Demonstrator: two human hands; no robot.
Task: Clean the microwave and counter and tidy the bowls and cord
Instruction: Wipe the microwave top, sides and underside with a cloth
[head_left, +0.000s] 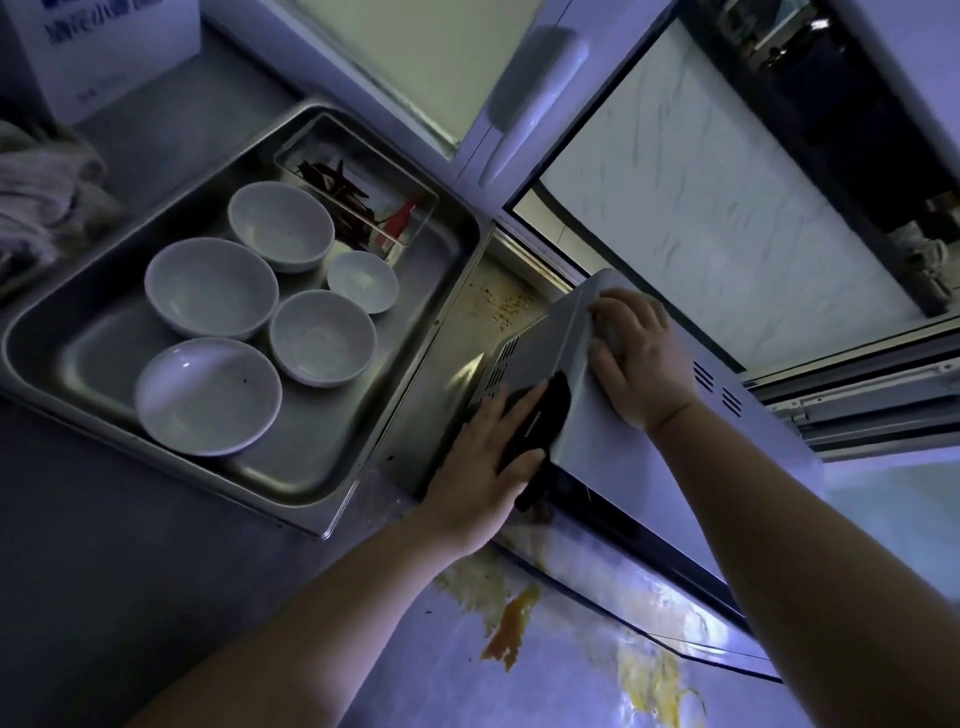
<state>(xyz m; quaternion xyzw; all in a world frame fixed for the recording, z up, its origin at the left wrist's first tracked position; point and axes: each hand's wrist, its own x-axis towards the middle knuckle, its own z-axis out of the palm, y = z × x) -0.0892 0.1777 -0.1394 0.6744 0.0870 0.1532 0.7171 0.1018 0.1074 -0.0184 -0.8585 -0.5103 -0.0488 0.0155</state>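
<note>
Step in hand: the person appears to be shifting or tilting the microwave (597, 410) to get at the dirty counter (156, 571) around it.
Microwave: it sits at the right of the counter, just beside the steel tray (322, 493), its near left corner between the two hands.
Left hand (488, 457): it lies against the left side near the front corner, fingers together and flat on the casing, thumb over a dark part at the front edge; what that dark part is cannot be told.
Right hand (639, 358): it is laid on the top, fingers curled and a little spread over the left top edge.
Bowls (213, 288): five white bowls stand apart in the tray, not stacked.
Dirt: crumbs (498, 306) lie on the strip behind the microwave's left side; an orange-yellow spill (511, 629) lies in front of its door.
Cord: not seen.
Doing it well: both palms should bear the weight evenly, since the smooth casing probably gives little purchase. Moving it away from the tray would keep the bowls from being jarred. The feet are best kept out of the spill, or it may smear.
Cloth (47, 187): a crumpled one lies at the far left, well apart from the hands.
</note>
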